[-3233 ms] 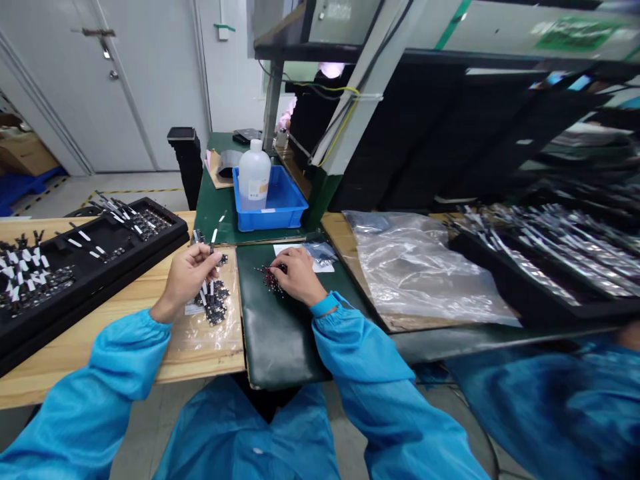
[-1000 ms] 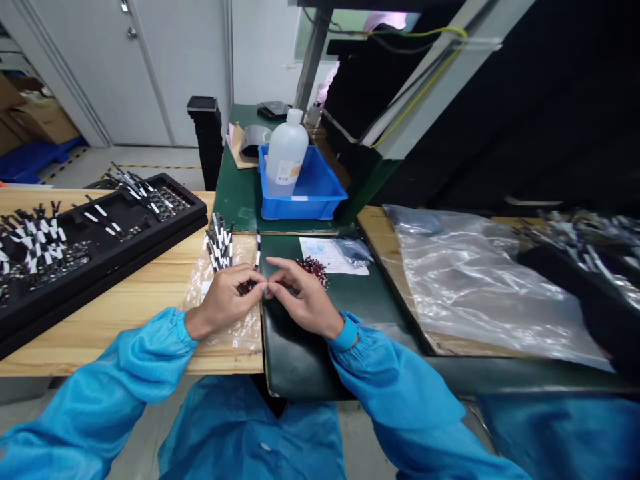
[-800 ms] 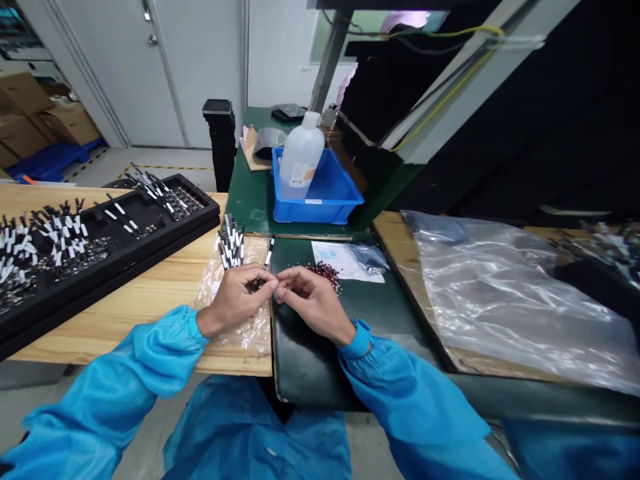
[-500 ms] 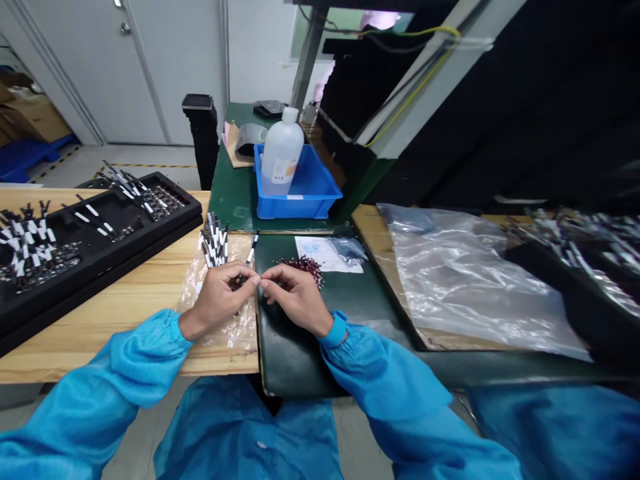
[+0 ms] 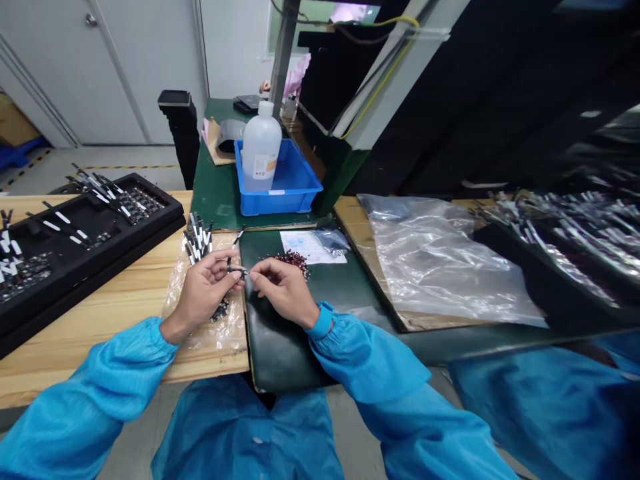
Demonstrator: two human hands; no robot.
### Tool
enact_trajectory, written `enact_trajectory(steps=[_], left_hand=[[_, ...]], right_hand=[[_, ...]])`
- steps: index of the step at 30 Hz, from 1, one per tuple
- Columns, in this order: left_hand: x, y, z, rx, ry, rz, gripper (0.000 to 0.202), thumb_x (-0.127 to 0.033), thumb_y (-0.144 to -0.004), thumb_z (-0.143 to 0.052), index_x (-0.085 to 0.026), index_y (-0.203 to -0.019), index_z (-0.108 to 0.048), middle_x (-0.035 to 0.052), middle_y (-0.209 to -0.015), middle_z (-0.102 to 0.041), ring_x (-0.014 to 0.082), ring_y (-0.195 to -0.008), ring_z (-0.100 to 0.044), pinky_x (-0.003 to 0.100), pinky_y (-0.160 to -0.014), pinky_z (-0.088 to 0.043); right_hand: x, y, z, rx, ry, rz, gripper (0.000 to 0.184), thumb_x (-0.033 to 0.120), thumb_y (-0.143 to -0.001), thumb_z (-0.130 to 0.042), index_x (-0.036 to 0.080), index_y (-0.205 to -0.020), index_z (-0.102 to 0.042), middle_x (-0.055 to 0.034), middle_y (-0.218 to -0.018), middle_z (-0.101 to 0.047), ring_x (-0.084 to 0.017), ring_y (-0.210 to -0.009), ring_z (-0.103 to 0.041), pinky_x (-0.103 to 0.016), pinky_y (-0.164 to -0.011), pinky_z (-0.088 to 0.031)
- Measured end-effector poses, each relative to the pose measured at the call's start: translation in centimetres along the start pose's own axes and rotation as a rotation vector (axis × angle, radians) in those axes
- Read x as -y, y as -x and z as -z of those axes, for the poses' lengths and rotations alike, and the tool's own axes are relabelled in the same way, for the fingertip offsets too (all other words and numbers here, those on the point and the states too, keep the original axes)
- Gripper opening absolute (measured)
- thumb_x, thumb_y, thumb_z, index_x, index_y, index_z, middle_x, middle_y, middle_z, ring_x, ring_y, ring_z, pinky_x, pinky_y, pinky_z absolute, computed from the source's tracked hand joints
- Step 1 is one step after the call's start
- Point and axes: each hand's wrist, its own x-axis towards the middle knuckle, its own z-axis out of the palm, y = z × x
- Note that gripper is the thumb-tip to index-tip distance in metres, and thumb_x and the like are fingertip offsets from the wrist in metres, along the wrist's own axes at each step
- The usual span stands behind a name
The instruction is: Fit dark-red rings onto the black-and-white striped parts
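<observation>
My left hand [image 5: 200,290] is closed in a pinch on a small dark circuit board [image 5: 242,273], above the edge between wooden and green surfaces. A black strip seems to run from the board up past the fingers. Just to the right, my right hand [image 5: 286,291] is pinched too, its fingertips close to the board; whatever they hold is too small to make out. Behind it lies a pile of tiny dark red parts [image 5: 296,259]. Black-and-white strips [image 5: 199,239] with small boards lie on a clear plastic bag [image 5: 220,339] under my left hand.
A black tray [image 5: 117,230] of boards and strips stands at left. Behind the hands, a blue bin [image 5: 280,202] holds a white bottle [image 5: 262,143]. A paper slip [image 5: 310,248] lies past the red parts. At right are a large clear bag [image 5: 440,267] and more strips [image 5: 565,233].
The view has swung right, so the scene sits further left. My fingertips, close together before, are now slightly apart, and the small board shows in my left fingers.
</observation>
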Motion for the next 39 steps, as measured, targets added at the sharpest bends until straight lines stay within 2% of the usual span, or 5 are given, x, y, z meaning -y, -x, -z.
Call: enact_trajectory(steps=[8,17,24,29,39], left_hand=[[0.0,0.1,-0.1,0.003,0.032,0.002,0.060,-0.028,-0.077,-0.081,-0.018,-0.129,-0.052,0.0049,-0.091,-0.076,0.0170,-0.072,-0.075,0.029,-0.071,-0.064],[0.0,0.3,-0.2,-0.009,0.019,-0.009,0.063,-0.029,-0.077,-0.082,-0.017,-0.131,-0.051,0.0056,-0.091,-0.076,0.0195,-0.077,-0.076,0.032,-0.077,-0.064],[0.2,0.6,-0.3,-0.037,-0.120,-0.093,0.060,-0.029,-0.080,-0.079,-0.017,-0.132,-0.053,0.0073,-0.092,-0.077,0.0214,-0.088,-0.076,0.031,-0.080,-0.062],[0.2,0.6,-0.2,0.006,-0.101,-0.094,0.056,-0.028,-0.083,-0.076,-0.018,-0.132,-0.052,0.0067,-0.094,-0.077,0.0193,-0.084,-0.076,0.031,-0.082,-0.061],[0.0,0.6,-0.4,0.012,-0.045,-0.052,0.058,-0.027,-0.080,-0.079,-0.017,-0.131,-0.053,0.0073,-0.094,-0.078,0.0191,-0.080,-0.076,0.031,-0.079,-0.063]], right_hand=[[0.0,-0.1,0.2,-0.003,0.037,-0.019,0.020,0.035,-0.089,-0.062,0.016,-0.084,-0.066,0.0005,-0.070,-0.063,-0.008,-0.050,-0.055,-0.020,-0.049,-0.046],[0.0,-0.1,0.2,-0.007,0.056,-0.013,0.020,0.033,-0.088,-0.062,0.016,-0.082,-0.066,0.0010,-0.067,-0.063,-0.008,-0.050,-0.056,-0.020,-0.049,-0.044],[0.3,-0.2,0.4,0.021,-0.002,-0.074,0.018,0.032,-0.085,-0.061,0.016,-0.079,-0.065,0.0021,-0.064,-0.060,-0.008,-0.049,-0.055,-0.019,-0.047,-0.043],[0.3,-0.3,0.6,0.095,-0.096,-0.145,0.014,0.028,-0.083,-0.059,0.016,-0.079,-0.064,0.0023,-0.065,-0.060,-0.008,-0.049,-0.055,-0.019,-0.047,-0.046],[0.9,-0.5,0.6,0.105,-0.161,-0.160,0.014,0.028,-0.080,-0.060,0.015,-0.076,-0.063,0.0028,-0.064,-0.058,-0.007,-0.049,-0.053,-0.020,-0.048,-0.047]])
